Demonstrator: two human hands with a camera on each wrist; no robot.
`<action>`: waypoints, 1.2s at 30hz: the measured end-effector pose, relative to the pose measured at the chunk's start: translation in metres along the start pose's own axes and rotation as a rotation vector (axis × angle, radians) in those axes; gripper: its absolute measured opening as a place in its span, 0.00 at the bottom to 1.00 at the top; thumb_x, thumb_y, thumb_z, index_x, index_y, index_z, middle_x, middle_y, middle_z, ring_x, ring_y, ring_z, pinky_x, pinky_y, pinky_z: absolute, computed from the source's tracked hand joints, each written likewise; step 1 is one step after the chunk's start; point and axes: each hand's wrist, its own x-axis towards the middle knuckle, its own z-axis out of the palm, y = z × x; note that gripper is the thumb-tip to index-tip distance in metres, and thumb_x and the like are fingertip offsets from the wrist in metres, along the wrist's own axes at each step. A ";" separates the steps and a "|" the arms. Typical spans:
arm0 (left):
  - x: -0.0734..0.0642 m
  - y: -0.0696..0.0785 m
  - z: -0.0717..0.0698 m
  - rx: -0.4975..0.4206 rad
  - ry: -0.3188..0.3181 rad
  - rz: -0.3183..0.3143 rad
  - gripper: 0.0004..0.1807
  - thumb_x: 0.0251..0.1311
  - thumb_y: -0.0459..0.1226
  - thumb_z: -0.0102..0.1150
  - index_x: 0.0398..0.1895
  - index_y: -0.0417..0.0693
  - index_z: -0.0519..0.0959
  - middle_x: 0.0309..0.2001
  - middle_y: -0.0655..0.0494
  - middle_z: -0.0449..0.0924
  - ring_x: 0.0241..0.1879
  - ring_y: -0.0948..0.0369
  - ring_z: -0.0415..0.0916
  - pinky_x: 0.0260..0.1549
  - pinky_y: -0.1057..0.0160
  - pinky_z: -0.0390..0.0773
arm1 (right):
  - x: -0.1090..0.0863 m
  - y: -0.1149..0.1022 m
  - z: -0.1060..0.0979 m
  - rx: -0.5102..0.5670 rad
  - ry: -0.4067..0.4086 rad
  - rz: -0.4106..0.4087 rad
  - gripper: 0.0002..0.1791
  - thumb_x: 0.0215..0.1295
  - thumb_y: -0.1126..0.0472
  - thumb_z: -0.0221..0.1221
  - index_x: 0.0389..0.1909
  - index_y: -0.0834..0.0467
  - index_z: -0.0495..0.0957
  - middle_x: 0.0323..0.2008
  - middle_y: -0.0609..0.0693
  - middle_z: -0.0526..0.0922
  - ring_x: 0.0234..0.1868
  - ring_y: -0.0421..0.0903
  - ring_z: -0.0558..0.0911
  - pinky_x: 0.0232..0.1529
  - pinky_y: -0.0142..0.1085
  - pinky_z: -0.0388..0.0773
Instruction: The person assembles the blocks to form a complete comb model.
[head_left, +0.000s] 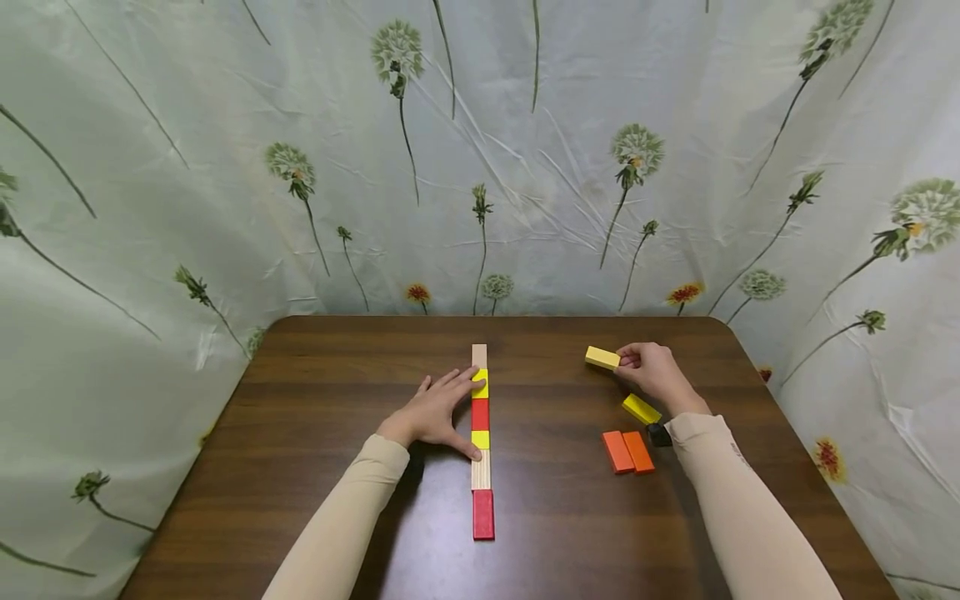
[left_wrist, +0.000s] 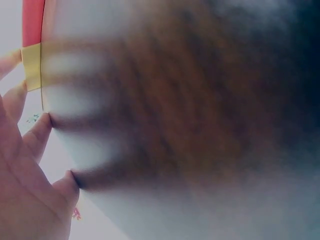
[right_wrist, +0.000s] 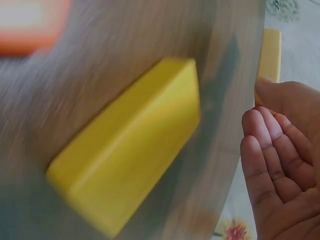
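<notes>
A straight row of several blocks runs away from me down the middle of the table, end to end: red (head_left: 483,515), plain wood (head_left: 481,475), yellow (head_left: 480,439), red (head_left: 480,414), yellow (head_left: 482,390) and plain wood (head_left: 479,356). Over its left side my left hand (head_left: 435,412) lies with fingers spread, the thumb tip at the nearer wood block and fingertips at the farther yellow one. To the right, my right hand (head_left: 656,371) pinches one end of a pale yellow block (head_left: 602,358) between thumb and fingers. A brighter yellow block (right_wrist: 132,145) sits below that hand.
Two orange blocks (head_left: 628,452) lie side by side on the right of the brown table (head_left: 315,467). By the right wrist is a small black object (head_left: 659,434). A curtain with dandelion prints (head_left: 525,167) hangs behind the table's far edge.
</notes>
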 end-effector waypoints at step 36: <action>0.001 -0.001 0.002 -0.018 0.008 -0.015 0.66 0.42 0.66 0.84 0.85 0.59 0.63 0.89 0.58 0.46 0.88 0.45 0.43 0.78 0.22 0.40 | 0.060 -0.086 0.086 0.033 -0.030 -0.098 0.14 0.71 0.68 0.68 0.53 0.71 0.84 0.42 0.60 0.88 0.44 0.51 0.86 0.50 0.42 0.86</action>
